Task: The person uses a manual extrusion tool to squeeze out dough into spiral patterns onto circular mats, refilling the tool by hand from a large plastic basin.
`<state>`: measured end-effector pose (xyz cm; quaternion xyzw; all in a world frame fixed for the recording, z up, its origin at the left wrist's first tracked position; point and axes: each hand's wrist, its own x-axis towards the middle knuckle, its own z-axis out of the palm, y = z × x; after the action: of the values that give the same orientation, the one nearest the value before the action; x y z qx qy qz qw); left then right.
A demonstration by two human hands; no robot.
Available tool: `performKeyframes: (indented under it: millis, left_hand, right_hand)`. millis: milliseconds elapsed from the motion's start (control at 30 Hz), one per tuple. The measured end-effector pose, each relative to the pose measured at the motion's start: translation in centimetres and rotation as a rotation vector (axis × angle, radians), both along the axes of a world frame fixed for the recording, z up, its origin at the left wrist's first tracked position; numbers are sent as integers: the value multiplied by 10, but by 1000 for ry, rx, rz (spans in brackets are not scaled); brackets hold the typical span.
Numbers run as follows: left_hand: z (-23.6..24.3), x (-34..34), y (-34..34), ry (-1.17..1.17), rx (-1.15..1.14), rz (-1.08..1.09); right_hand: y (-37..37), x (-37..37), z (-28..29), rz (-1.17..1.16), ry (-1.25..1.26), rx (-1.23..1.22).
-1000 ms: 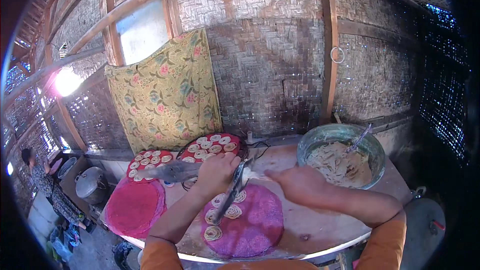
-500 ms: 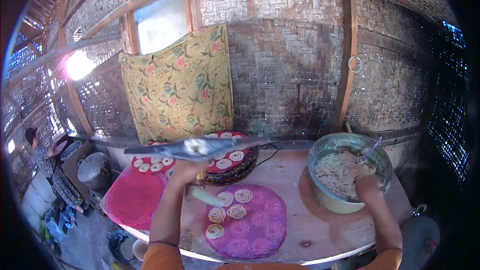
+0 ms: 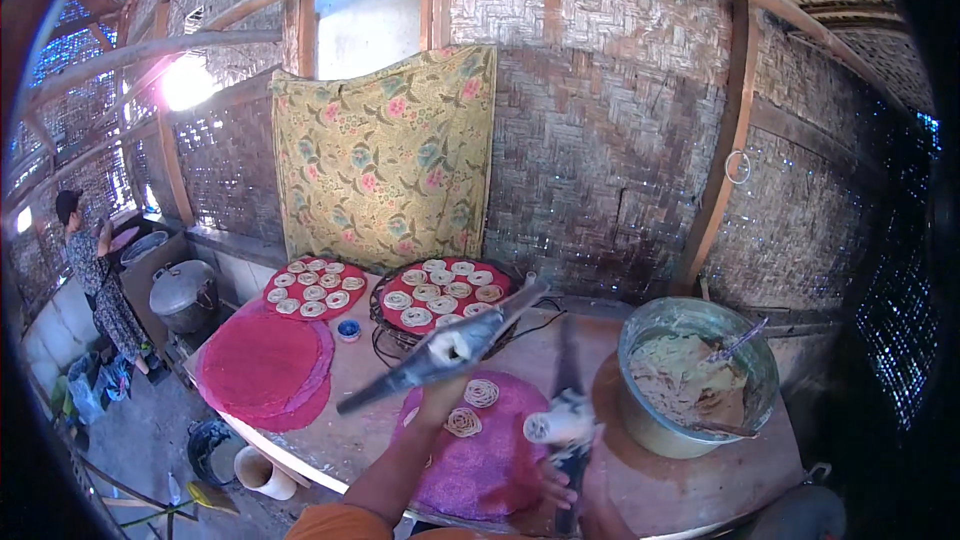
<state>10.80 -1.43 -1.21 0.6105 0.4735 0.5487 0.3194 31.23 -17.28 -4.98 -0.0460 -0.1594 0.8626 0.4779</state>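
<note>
My left hand is closed beneath a long grey two-handled dough press, tilted up to the right, with pale dough in its central hole. To its right, my right hand grips the plunger of a press, a dark bar with a pale round cylinder, blurred by motion. Both are above a purple round mesh mat, which carries several coiled dough nests; my left forearm hides part of it. Right of my right hand stands a large bowl of pale dough with a purple-handled utensil.
Two red mats with several dough nests lie at the back, the right one on a dark round stand. A stack of pink mats and a small blue pot lie left. A person stands far left near a lidded pot.
My right hand has left the dough bowl and now holds the plunger over the mat. The press in my left hand has tilted and shifted right. The whole view has shifted slightly.
</note>
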Motion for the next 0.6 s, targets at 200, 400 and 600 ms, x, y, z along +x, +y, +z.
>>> performKeyframes:
  millis: [200,400,600]
  left_hand:
    - [-45,10,-33,145,296,-125]
    - [-12,2,-41,367,509,-175]
    - [34,-18,-62,560,-26,-471]
  right_hand:
    - [22,3,23,-547,-542,83]
    - [37,0,15,-843,-852,326]
    - [21,38,78,-850,-1667,1057]
